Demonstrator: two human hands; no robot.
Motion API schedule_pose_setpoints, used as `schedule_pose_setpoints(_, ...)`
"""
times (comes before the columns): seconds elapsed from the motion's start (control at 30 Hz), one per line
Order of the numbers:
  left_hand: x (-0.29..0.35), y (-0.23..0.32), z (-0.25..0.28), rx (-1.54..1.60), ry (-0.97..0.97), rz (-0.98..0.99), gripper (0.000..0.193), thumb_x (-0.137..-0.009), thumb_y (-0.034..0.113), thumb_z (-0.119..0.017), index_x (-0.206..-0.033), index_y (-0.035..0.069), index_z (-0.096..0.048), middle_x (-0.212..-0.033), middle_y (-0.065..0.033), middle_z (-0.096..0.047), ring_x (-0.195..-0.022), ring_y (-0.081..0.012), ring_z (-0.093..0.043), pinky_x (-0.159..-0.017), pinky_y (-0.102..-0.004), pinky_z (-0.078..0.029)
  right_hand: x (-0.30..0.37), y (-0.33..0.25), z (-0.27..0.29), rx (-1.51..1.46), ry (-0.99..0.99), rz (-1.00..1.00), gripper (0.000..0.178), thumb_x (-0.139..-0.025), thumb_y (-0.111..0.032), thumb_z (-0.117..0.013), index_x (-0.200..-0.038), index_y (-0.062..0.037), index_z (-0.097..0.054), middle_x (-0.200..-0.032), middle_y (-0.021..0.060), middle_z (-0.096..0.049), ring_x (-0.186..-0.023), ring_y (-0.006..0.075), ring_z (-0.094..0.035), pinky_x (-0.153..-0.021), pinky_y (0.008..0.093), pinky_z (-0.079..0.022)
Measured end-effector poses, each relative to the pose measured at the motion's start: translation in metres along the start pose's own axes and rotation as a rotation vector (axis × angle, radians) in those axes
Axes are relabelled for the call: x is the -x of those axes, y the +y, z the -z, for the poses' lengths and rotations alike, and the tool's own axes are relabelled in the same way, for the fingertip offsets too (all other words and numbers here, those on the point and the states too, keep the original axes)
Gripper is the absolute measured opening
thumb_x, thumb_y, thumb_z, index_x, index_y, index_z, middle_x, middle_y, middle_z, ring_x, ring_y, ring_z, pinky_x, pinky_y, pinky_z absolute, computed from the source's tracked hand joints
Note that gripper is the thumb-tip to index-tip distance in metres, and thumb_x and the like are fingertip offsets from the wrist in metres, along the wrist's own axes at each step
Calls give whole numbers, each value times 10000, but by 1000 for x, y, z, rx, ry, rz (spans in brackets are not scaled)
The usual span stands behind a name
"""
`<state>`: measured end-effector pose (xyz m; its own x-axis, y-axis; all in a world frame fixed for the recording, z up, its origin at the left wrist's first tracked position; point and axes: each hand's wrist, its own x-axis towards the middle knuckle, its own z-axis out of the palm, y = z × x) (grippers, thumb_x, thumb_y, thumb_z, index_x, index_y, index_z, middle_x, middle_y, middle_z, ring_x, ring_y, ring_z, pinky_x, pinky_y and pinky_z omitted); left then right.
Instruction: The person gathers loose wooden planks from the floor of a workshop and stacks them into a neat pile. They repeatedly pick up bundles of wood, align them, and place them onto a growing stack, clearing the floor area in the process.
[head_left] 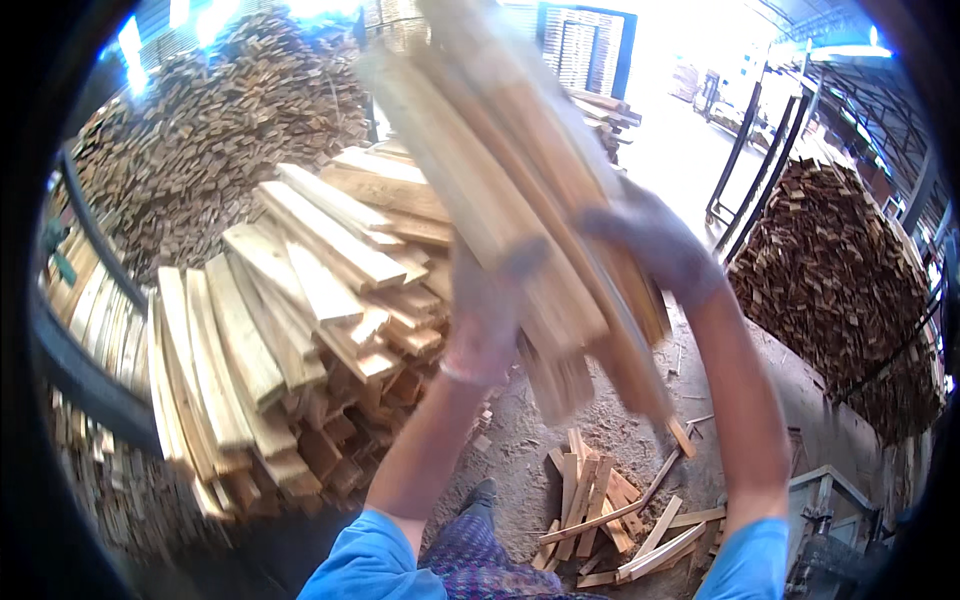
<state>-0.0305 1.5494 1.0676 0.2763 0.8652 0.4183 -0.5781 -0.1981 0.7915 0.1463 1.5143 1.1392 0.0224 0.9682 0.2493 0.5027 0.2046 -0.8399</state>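
Observation:
Between my two gloved hands I hold a bundle of several wooden planks [500, 190] up in the air, tilted and smeared by motion. My left hand [490, 300] grips the bundle from its left side, near the lower end. On the right side my right hand [655, 240] presses against the planks, its fingers wrapped over the edge. Left of the bundle lies a large stack of pale planks [340, 250], its boards lying at uneven angles.
Loose offcuts [620, 510] lie on the dusty floor [540, 440] below my hands. A dark curved metal bar [90, 380] stands at the left. Huge heaps of wood pieces rise at the back left [220, 130] and at the right [840, 290]. A metal machine frame [825, 500] sits at lower right.

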Motion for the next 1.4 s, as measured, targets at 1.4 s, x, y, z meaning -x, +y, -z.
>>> schedule_pose_setpoints(1.4, 460, -468, 202, -911, -1476, 1447, 430, -954, 225, -659, -1293, -34, -612, -1165, -142, -718, -1085, -209, -678, -948, -304, -514, 599, 542, -428, -372, 710, -1827, 561, -815, -420, -671, -1210, -28, -605, -1148, 279, -670, -1114, 422, -643, -961, 475, -509)
